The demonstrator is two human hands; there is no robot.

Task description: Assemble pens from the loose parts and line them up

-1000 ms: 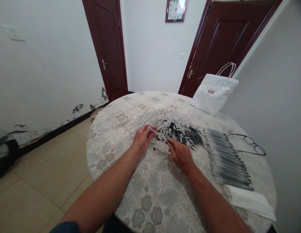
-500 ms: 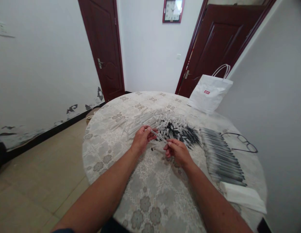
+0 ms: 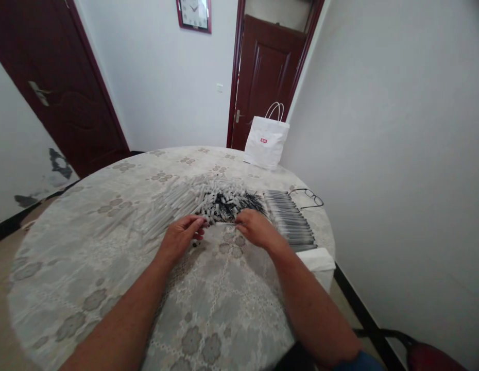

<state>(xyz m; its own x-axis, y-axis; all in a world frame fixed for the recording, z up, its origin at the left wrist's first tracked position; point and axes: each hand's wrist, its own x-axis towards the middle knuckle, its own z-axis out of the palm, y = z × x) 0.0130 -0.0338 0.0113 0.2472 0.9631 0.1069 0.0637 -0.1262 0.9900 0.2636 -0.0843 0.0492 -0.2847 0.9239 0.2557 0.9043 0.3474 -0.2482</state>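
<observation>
My left hand (image 3: 181,238) and my right hand (image 3: 254,229) pinch the two ends of one thin white pen (image 3: 223,223), held level just above the tablecloth. Right behind them lies a heap of loose pen parts (image 3: 220,198), white tubes on the left and black pieces in the middle. A neat row of assembled pens (image 3: 289,219) lies to the right of my right hand. The fingers of both hands are closed on the pen.
The round table (image 3: 108,247) has a floral lace cloth. A white paper bag (image 3: 266,142) stands at its far edge, glasses (image 3: 309,196) lie beside the pen row, and a folded white sheet (image 3: 319,258) sits at the right edge. The right wall is close.
The view has swung to the right, so the table's left side fills more of the picture. Both hands have stayed on the pen, which now lies more level.
</observation>
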